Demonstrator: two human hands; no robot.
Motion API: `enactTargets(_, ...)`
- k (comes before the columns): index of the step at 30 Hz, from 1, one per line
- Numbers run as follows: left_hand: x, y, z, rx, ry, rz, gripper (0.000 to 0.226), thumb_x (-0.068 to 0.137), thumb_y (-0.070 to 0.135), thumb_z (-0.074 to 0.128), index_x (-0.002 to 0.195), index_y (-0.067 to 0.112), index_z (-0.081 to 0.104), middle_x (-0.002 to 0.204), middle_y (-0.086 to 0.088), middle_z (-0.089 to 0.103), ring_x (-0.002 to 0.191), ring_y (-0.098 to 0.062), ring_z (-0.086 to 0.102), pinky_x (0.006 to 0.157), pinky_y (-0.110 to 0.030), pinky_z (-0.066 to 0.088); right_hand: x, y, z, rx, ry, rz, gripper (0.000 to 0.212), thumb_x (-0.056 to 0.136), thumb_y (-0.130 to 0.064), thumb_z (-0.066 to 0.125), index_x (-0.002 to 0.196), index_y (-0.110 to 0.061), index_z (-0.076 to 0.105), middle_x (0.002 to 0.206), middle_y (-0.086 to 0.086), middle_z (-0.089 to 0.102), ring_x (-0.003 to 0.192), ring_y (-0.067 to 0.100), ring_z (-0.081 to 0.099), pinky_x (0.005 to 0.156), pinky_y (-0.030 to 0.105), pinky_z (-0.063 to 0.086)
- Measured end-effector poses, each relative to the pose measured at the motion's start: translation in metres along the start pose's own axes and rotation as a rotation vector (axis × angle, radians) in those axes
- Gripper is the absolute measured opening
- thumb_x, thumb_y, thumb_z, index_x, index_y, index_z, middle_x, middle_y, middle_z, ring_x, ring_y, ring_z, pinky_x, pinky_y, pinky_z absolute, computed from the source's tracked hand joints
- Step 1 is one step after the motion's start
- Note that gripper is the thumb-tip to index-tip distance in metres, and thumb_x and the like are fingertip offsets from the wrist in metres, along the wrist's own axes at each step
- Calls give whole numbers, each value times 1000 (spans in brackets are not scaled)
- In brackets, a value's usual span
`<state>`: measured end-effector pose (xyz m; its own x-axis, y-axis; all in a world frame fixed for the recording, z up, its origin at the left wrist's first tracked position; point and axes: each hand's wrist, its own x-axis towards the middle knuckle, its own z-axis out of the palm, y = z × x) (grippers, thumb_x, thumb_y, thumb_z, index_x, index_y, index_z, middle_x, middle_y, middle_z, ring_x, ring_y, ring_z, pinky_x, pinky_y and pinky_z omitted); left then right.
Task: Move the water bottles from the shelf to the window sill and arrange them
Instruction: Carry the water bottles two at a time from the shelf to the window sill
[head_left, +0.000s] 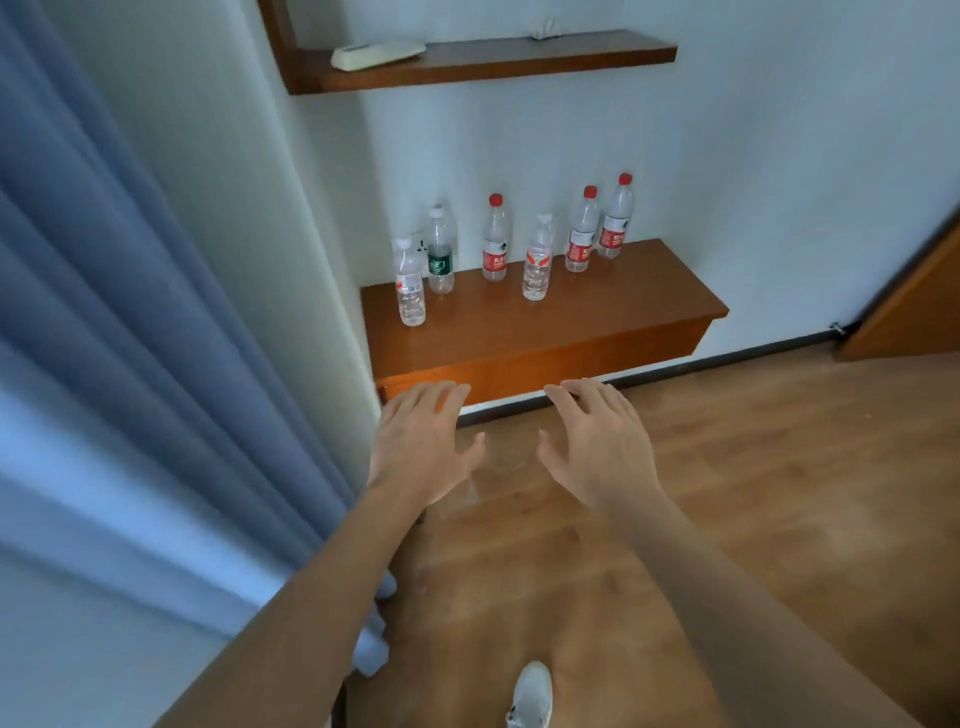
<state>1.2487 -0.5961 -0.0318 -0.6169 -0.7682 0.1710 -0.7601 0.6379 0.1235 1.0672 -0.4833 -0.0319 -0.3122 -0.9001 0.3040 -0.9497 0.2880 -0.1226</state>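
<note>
Both hands, left (423, 447) and right (597, 444), hung spread and empty short of the shelf (597, 312), where six upright water bottles (496, 239) stood close enough that a hasty grab risked toppling neighbours.

Six clear plastic water bottles (537, 260), red- and white-capped, stand upright on the low brown wooden shelf (597, 306), well beyond the outstretched fingertips (452, 388).

Reddish-brown wooden shelf (597, 306), clear bottles with red caps (495, 199), red labels, one green label (439, 267), blue curtain (130, 312)
</note>
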Motion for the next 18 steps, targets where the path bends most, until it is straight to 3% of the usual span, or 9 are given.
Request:
enactTargets(5, 83, 5, 9, 9, 13, -36, 63, 90, 59, 50, 144, 28, 42, 147, 3, 49, 137, -19, 43, 115, -45, 36, 78, 43, 26, 45, -2, -44, 51, 87, -42, 66, 132, -18, 60, 133, 6, 63, 130, 26, 54, 112, 44, 41)
enactTargets(18, 236, -20, 52, 29, 14, -112, 64, 91, 62, 49, 145, 30, 41, 150, 5, 47, 139, -18, 42, 115, -39, 33, 231, 83, 86, 100, -83, -53, 55, 92, -52, 58, 141, -28, 51, 144, -2, 55, 139, 22, 45, 116, 39, 30)
